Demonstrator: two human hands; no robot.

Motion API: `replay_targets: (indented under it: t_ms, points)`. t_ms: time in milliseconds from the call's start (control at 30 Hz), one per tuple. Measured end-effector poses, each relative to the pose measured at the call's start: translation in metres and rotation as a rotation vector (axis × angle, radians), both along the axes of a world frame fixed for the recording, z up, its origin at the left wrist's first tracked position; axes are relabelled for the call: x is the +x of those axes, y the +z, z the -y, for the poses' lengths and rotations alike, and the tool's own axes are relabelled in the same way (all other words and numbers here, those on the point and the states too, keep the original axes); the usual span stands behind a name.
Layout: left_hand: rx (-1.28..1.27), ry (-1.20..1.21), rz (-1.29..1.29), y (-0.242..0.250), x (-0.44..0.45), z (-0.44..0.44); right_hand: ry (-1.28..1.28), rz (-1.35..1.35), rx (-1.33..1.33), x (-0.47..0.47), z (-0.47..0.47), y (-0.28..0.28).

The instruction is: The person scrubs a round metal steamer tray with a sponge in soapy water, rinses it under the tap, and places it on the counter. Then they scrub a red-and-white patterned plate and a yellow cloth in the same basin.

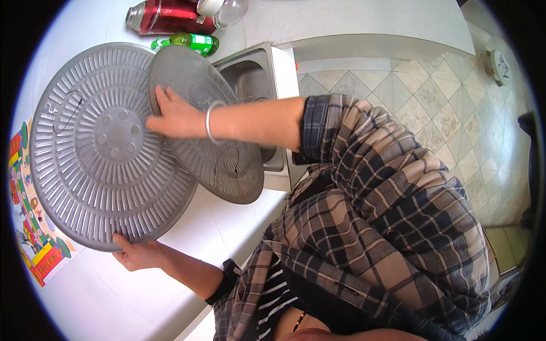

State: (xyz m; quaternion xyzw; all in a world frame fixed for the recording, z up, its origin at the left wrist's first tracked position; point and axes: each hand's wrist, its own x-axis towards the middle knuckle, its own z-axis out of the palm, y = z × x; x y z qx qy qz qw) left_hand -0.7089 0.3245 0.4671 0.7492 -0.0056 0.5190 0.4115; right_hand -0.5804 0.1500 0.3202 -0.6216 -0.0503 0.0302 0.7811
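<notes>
A large round grey slotted tray [118, 132] is tilted over the white counter, face up. It has a smooth hub with several round spots and a thin wire loop near its rim. My left hand [136, 255] grips its lower rim, thumb on top. To its right a similar slotted tray [230, 170] leans steeply across the edge of a stainless steel sink [269, 76], its left part overlapping the first tray in view. My right hand [181, 115], slightly blurred and wearing a bangle [208, 121], lies over this tray's left edge with fingers apart.
Behind the trays lie a red vacuum flask [170, 19], a clear bottle [230, 13] and a green pump bottle [200, 44]. A colourful printed sheet [32, 213] lies at the far left of the counter [204, 230]. A small stool [500, 67] stands on the tiled floor [426, 102].
</notes>
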Motion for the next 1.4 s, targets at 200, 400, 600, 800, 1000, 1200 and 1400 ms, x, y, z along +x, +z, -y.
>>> replay_targets:
  t_ms: [200, 400, 600, 800, 1000, 1200, 1400]
  points:
    - [-0.036, 0.068, 0.010, 0.001, 0.000, 0.000, -0.006, 0.175, -0.031, -0.071, -0.025, -0.011]
    - [-0.013, 0.040, 0.006, 0.000, 0.000, 0.000, -0.042, 0.349, -0.097, -0.110, -0.038, -0.029]
    - [-0.020, 0.059, -0.014, 0.000, -0.002, 0.003, -0.066, 0.426, -0.140, -0.107, -0.026, -0.034]
    - [-0.008, 0.093, -0.035, 0.001, -0.003, 0.001, -0.306, -0.091, 0.127, 0.018, 0.006, 0.003]
    - [0.023, -0.021, 0.022, 0.004, 0.005, -0.006, -0.007, -0.104, 0.277, 0.040, 0.020, 0.016]
    - [0.025, -0.008, 0.014, 0.002, 0.005, -0.011, -0.071, 0.086, 0.094, -0.008, -0.016, 0.008]
    - [0.054, 0.030, -0.008, 0.000, 0.005, -0.006, -0.116, 0.273, -0.030, -0.074, -0.047, -0.005]
